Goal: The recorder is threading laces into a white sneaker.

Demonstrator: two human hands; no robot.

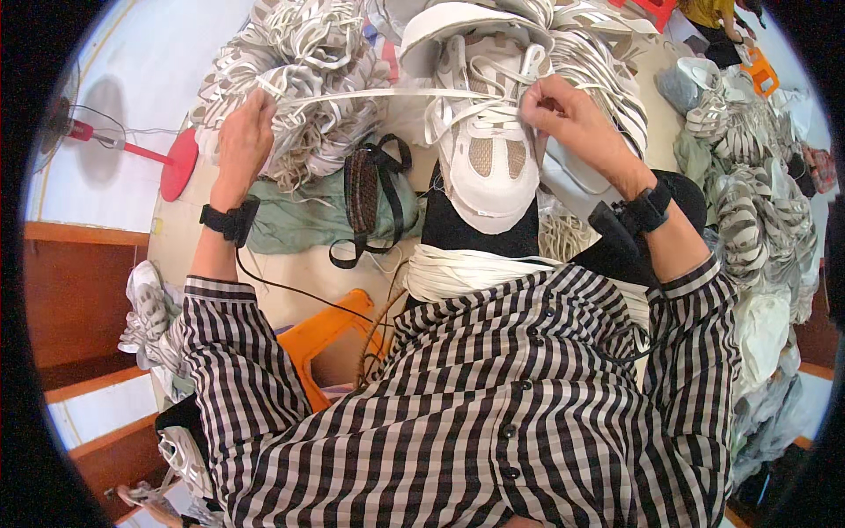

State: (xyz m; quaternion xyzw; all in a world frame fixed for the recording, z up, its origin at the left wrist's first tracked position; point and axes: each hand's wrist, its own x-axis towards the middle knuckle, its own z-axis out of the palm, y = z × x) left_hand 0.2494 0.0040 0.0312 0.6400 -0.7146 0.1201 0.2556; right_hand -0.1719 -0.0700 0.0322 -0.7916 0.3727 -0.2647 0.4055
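Note:
A white and beige sneaker (488, 180) rests in front of me on black cloth, its toe toward me and its tongue end away. From its eyelets a flat white shoelace (378, 93) stretches out taut to the left. My left hand (246, 132) is closed around the far part of this lace, well off to the shoe's left. At the shoe's right eyelet edge, my right hand (570, 121) has its fingers curled and pinched together. Whatever those fingers grip is hidden. More lace crosses the shoe's front in loose loops.
Piled shoe uppers (304, 53) lie at the far left, with more heaped shoes (748, 211) on the right. A bundle of white laces (475, 271) lies at my lap. Near it are a green bag (290, 220) with black straps, an orange stool (321, 330) and a red fan base (182, 165).

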